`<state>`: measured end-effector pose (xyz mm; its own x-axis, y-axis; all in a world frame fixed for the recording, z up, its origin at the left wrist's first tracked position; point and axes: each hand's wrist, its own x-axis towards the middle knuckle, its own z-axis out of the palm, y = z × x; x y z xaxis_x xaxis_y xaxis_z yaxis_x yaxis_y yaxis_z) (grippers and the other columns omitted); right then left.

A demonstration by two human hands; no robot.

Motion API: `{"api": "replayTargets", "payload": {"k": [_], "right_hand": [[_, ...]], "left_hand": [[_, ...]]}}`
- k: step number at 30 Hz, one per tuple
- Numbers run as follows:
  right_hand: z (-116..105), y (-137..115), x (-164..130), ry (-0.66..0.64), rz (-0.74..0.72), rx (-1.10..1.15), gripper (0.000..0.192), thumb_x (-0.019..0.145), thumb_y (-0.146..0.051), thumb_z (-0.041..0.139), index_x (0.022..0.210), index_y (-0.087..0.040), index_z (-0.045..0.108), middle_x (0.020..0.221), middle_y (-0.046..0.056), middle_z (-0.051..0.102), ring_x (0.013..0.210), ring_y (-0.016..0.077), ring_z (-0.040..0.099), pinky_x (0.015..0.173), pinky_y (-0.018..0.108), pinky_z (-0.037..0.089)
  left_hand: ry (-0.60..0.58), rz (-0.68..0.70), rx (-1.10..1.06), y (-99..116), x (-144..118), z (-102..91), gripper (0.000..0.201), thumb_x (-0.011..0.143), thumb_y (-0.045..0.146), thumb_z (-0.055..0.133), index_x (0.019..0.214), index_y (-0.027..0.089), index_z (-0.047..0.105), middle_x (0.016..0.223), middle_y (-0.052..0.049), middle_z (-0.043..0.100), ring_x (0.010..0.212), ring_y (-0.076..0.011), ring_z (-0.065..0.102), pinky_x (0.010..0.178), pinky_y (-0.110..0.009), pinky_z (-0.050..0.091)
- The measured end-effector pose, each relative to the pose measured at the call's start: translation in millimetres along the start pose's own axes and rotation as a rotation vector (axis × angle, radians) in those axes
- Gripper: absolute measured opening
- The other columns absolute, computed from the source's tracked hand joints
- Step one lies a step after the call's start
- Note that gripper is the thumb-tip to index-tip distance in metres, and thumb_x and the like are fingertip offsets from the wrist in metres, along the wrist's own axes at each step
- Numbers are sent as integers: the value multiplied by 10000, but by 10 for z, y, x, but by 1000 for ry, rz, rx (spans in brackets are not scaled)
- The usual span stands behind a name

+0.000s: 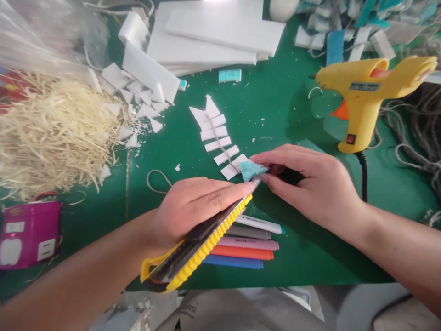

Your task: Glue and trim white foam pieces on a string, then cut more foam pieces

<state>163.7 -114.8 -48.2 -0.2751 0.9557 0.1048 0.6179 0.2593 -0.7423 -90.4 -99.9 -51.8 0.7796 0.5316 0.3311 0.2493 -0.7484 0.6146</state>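
Note:
My left hand [200, 202] is closed around a yellow and black utility knife [203, 246], its tip end pointing up and to the right. The tip reaches the lower edge of a small light-blue triangular piece [252, 170]. Thumb and fingers of my right hand [310, 184] pinch that piece at its right corner. Just beyond it lies a fishbone shape of white strips [217, 138] joined by a grey cord; the blue piece overlaps its near end in view. Several markers [248, 242] lie under the knife, partly hidden by it.
A yellow hot glue gun [365, 94] stands at the right, its black cord running down. White foam sheets [220, 34] lie at the back. Left are foam scraps [146, 99], straw shreds [58, 133] and a magenta power box [29, 234]. Grey cords [413, 133] heap at far right.

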Motion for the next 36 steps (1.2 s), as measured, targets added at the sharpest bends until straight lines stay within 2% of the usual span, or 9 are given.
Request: {"api": "replayTargets", "payload": {"k": [8,14,18,21,24,28,31,36], "right_hand": [[4,6,0,2,-4,0,288,918,-153,620,1126,-252,794,995,5,801,788,132,718,681,248,578],[4,5,1,4,-3,1,292,916,-146,621,1111,-274,798,974,-3,800,762,136,718,701,267,599],[5,12,-5,21,-31,-10,297,925,-140,617,1102,-283,808,1017,12,804,847,154,748,746,278,619],[3,16,-11,28,-37,-22,295,929,-152,626,1109,-289,814,1006,17,799,823,153,741,741,286,626],[0,16,-13,34,-45,-23,294,928,-146,630,1118,-268,817,999,25,795,818,145,734,740,272,622],[-7,9,-8,29,-50,-26,298,929,-136,623,1105,-277,817,999,20,792,813,138,729,723,262,614],[-10,7,-6,18,-53,-17,305,925,-128,622,1097,-290,814,996,14,790,804,138,729,709,265,613],[-9,14,-9,21,-27,-13,285,925,-149,642,1110,-290,806,1012,16,794,834,150,741,739,277,624]], "left_hand": [[3,9,19,-5,28,14,469,963,47,654,1424,96,583,1277,-118,758,1087,-155,754,990,-228,617],[80,35,-3,-67,-2,99,565,1018,119,558,1561,249,479,1280,-60,767,995,-170,780,892,-254,660],[81,30,10,-86,-15,128,573,1006,109,576,1557,238,487,1290,-60,761,997,-161,776,911,-238,646],[81,30,-1,-80,-15,127,559,1026,127,555,1566,247,474,1281,-55,766,992,-156,774,894,-247,653],[87,37,-15,-63,-24,120,500,1031,111,552,1524,184,521,1284,-84,760,1025,-151,766,925,-239,642],[24,-53,25,-46,-49,79,479,1021,94,585,1489,192,558,1252,-76,767,1047,-151,759,991,-242,613],[-46,-37,33,-43,-47,34,501,1003,94,620,1494,165,545,1259,-91,762,1057,-161,759,1017,-246,604],[-19,-55,4,7,5,6,537,999,98,627,1513,215,522,1285,-68,759,1058,-161,765,982,-238,624]]}}
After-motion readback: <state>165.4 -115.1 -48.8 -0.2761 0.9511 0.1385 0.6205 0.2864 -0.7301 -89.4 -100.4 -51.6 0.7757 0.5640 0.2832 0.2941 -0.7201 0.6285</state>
